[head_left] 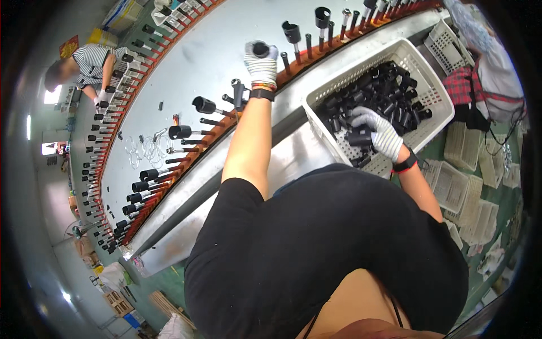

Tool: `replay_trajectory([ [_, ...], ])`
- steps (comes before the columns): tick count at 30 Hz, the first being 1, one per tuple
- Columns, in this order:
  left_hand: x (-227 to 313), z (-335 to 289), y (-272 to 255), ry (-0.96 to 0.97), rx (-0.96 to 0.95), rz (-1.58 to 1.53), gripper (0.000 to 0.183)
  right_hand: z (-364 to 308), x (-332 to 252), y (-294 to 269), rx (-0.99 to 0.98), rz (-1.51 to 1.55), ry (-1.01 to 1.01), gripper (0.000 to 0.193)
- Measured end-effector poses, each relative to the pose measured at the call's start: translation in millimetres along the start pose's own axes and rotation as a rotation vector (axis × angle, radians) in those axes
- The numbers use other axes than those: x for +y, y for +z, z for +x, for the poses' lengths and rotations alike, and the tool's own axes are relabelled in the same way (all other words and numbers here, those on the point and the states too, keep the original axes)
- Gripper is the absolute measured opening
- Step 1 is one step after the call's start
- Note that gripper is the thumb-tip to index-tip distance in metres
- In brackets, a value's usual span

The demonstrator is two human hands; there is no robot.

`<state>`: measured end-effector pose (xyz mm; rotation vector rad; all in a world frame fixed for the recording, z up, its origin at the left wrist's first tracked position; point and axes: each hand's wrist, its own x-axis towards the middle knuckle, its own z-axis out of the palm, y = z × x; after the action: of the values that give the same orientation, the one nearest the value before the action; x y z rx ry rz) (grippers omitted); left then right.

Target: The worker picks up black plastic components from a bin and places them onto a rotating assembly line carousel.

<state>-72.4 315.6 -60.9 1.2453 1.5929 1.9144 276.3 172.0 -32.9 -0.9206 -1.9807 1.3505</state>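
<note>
My left hand (pixel 261 69), in a striped knit glove, is closed round a black cylindrical cup-shaped part (pixel 261 50) over the row of posts. Whether that part sits on a post is hidden by the glove. Down in the white plastic basket (pixel 437 85), my right hand (pixel 384 135), gloved the same way, has its fingers curled about another black cylindrical part (pixel 359 138). Many loose black parts (pixel 389 93) fill the basket around it. On the posts to either side stand similar black cups (pixel 204 105), and a second one (pixel 291 33) is right of my left hand.
A curved orange-red rail (pixel 307 61) with upright posts borders the grey table (pixel 197 51). Clear tubing (pixel 148 150) lies on the table. Across it a person in a striped shirt (pixel 93 65) works at the far rail. Empty white baskets (pixel 449 186) stand on the floor at right.
</note>
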Motion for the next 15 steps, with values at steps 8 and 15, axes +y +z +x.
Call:
replay_trajectory([
  [8, 39, -64, -52, -0.108, 0.21, 0.142, 0.078, 36, -40, 8, 0.073, 0.6, 0.161, 0.033],
  [15, 149, -158, -8, 0.406, -0.955, 0.18, 0.052, 46, -13, 25, 0.249, 0.361, 0.021, 0.036],
])
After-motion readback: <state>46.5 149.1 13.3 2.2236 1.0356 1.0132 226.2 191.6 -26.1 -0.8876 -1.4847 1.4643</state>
